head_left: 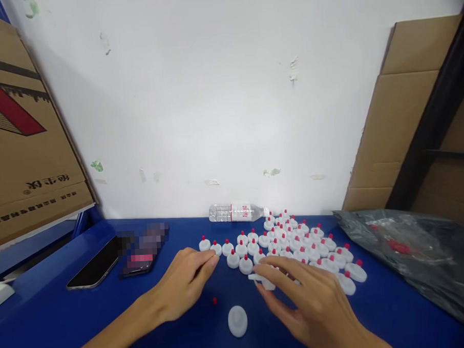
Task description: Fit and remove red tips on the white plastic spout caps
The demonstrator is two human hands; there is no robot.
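Note:
My right hand [304,294] grips a white plastic nozzle cap [264,281] between thumb and fingers, tilted sideways, with no red tip showing on it. Left of it, my left hand [186,278] is closed with thumb and index finger together; whatever they may hold is hidden. A small red tip [214,301] lies on the blue table [196,334] below the left hand. Between my hands, nearer to me, rests a loose white round cap [237,321]. Beyond the hands stand several white caps with red tips [245,264], spreading in a dense group to the right.
A clear plastic bottle [237,212] lies on its side against the white wall. Two phones, a black one [95,264] and another [141,262], lie at the left. A dark plastic bag [412,258] covers the right side. Cardboard [34,131] stands at the left.

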